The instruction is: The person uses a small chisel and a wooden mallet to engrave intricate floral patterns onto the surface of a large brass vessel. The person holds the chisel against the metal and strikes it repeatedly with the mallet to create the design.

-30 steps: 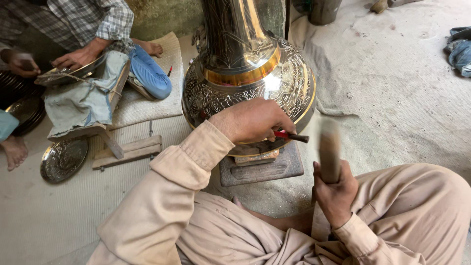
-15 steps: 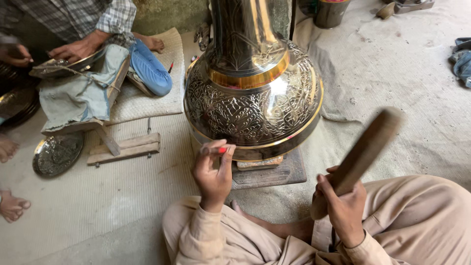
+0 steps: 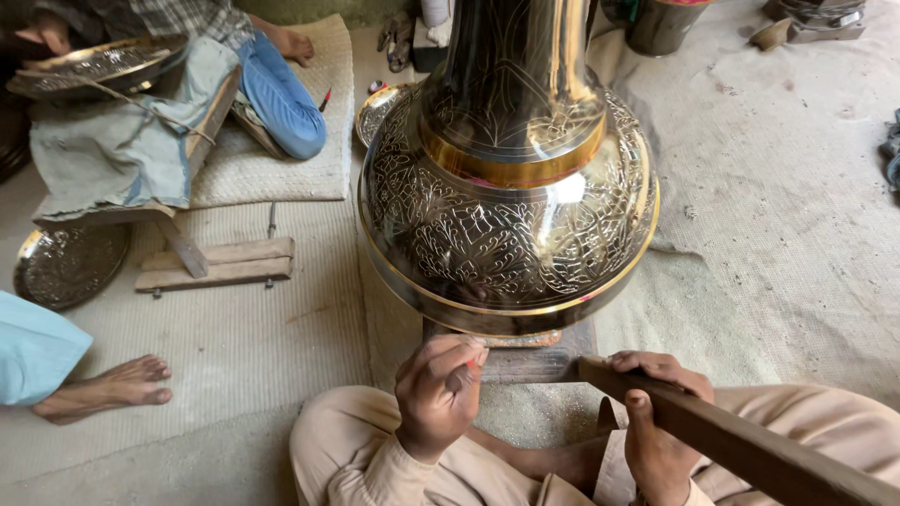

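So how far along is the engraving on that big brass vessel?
Much looks done: the large brass vessel shows dense leaf patterns over its belly and neck. In hand: the left hand pinches a small red-tipped chisel near the lower rim, while the right hand grips a wooden mallet. The plain gold bands carry no pattern; the far side is hidden.

The engraved brass vase (image 3: 506,187) loses its neck at the top edge, and its foot hides behind its own bulging belly. The left hand (image 3: 436,398) closes over a small tool, only a red tip showing, too little to name. The wooden stick (image 3: 731,440) in the right hand (image 3: 656,422) runs off the lower right corner. Another person's bare foot (image 3: 108,386) is cut at the left edge.
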